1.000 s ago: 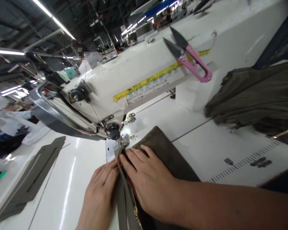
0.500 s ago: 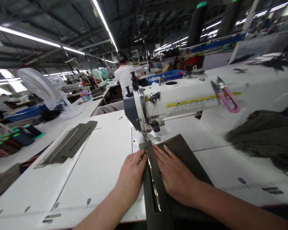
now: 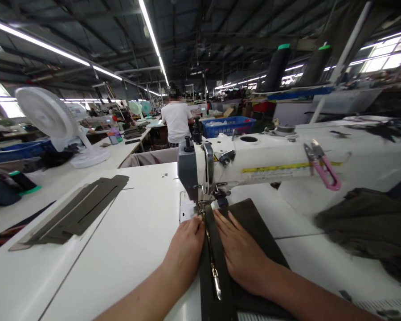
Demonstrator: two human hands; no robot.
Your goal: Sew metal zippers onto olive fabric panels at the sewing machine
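Note:
A dark olive fabric piece (image 3: 254, 223) with a metal zipper (image 3: 214, 272) down its middle lies under the presser foot (image 3: 200, 206) of a white sewing machine (image 3: 254, 160). My left hand (image 3: 185, 249) lies flat on the fabric just left of the zipper, fingers stretched toward the needle. My right hand (image 3: 242, 254) presses flat on the fabric right of the zipper. Neither hand grips anything.
Pink thread snips (image 3: 322, 165) rest on the machine arm. A heap of olive cloth (image 3: 370, 227) lies at the right, a stack of cut grey-olive pieces (image 3: 76, 214) at the left. A white fan (image 3: 50, 120) stands on the table behind. A person in a white shirt (image 3: 176, 120) works farther back.
The view has pulled back and levelled from a close tilted look at the needle. Both hands stay flat beside the zipper, and the fabric has fed a little toward the foot.

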